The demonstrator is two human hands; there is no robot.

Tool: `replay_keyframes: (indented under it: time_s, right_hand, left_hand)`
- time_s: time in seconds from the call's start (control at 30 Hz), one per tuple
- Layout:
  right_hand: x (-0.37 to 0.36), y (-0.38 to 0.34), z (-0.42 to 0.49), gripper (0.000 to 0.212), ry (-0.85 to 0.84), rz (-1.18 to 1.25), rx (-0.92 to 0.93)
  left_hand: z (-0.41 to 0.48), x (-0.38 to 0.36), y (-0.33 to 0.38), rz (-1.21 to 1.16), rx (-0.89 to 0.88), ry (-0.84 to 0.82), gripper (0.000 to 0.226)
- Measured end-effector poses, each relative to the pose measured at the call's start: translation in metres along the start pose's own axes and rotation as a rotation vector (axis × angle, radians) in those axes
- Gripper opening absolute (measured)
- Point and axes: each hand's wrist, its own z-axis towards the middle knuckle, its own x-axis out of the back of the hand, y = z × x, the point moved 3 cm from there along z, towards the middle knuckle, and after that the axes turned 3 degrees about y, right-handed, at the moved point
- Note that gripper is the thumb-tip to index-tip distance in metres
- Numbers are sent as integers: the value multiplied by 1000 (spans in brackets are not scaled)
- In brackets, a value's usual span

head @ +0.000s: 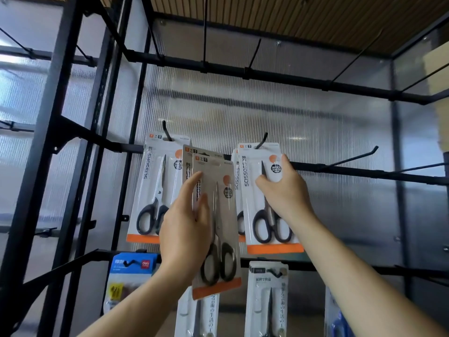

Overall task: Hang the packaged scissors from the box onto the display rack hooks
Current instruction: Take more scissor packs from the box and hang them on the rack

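Scissors packs [220, 229] fill left hand [184, 229]; right hand [284, 190] grips hung pack [267, 229].

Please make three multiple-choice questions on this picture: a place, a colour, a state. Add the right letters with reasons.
1. Where is the white card pack of black-handled scissors that the right hand pinches? A box; B black metal hook; C floor
2. Its bottom strip is: A orange; B green; C blue
3. The left hand: A empty; B flat on a bar; C gripping more scissors packs
Answers: B, the hook passes through its top; A, the band is orange; C, the packs stand in its grip.
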Motion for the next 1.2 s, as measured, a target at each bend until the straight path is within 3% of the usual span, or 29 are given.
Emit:
replay_keyframes:
  time_s: [0.2, 0.43, 0.57, 0.67, 0.8, 0.87, 0.93, 1.03, 1.1, 1.2]
  right_hand:
    - [-32, 17, 8, 78, -77, -114, 1]
    - [-35, 21, 5, 99, -117, -135, 18]
    - [-18, 20, -7, 80, -57, -180, 44]
    - [-5, 6, -13, 54, -23, 83, 103]
    - [5, -19, -28, 76, -216, 336, 134]
    - [6, -26, -32, 67, -240, 302, 228]
    - [7, -26, -31, 55, -185, 282, 266]
    - [11, -26, -28, 60, -52, 270, 263]
    - [14, -26, -26, 50, 4, 273, 292]
    - [19, -24, -21, 59, 57, 298, 257]
  left_hand:
    - [-2, 4, 1, -5, -2, -16, 46]
    - [1, 3, 1, -5, -16, -6, 45]
    - [0, -2, 5, -118, 18, -35, 43]
    - [0, -8, 12, -212, 24, -53, 40]
    - [-1, -15, 27, -281, -20, -61, 39]
    - [-4, -16, 38, -314, -62, -79, 40]
    - [-5, -17, 43, -353, -73, -92, 41]
    - [-4, -19, 45, -321, -100, -62, 38]
    - [-1, -21, 45, -322, -108, -41, 41]
    - [4, -24, 40, -285, -18, -27, 44]
